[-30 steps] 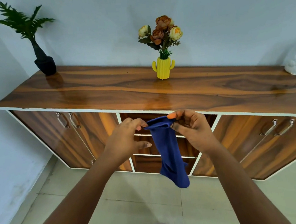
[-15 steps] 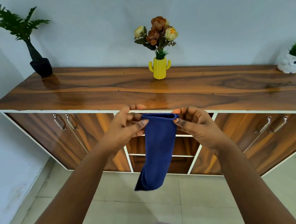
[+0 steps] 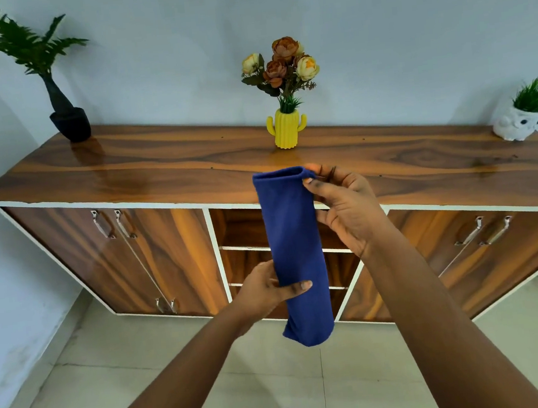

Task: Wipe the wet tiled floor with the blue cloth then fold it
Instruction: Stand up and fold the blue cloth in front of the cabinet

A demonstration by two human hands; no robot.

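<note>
The blue cloth (image 3: 293, 250) hangs as a long narrow folded strip in front of the wooden sideboard (image 3: 159, 168). My right hand (image 3: 343, 209) pinches its top right corner between thumb and fingers at the height of the sideboard's top. Lower down, my left hand (image 3: 266, 291) grips the strip near its lower part, with the thumb across the front of the cloth. The cloth's bottom end dangles free above the pale tiled floor (image 3: 146, 380).
On the sideboard stand a black pot with a green plant (image 3: 69, 124) at the left, a yellow cactus vase with flowers (image 3: 287, 129) in the middle and a white pot (image 3: 516, 124) at the right. Open shelves (image 3: 241, 236) lie behind the cloth.
My left hand has let go of the cloth's top edge and dropped to grip its lower part. The right hand still holds the top corner, and the strip hangs straighter.
</note>
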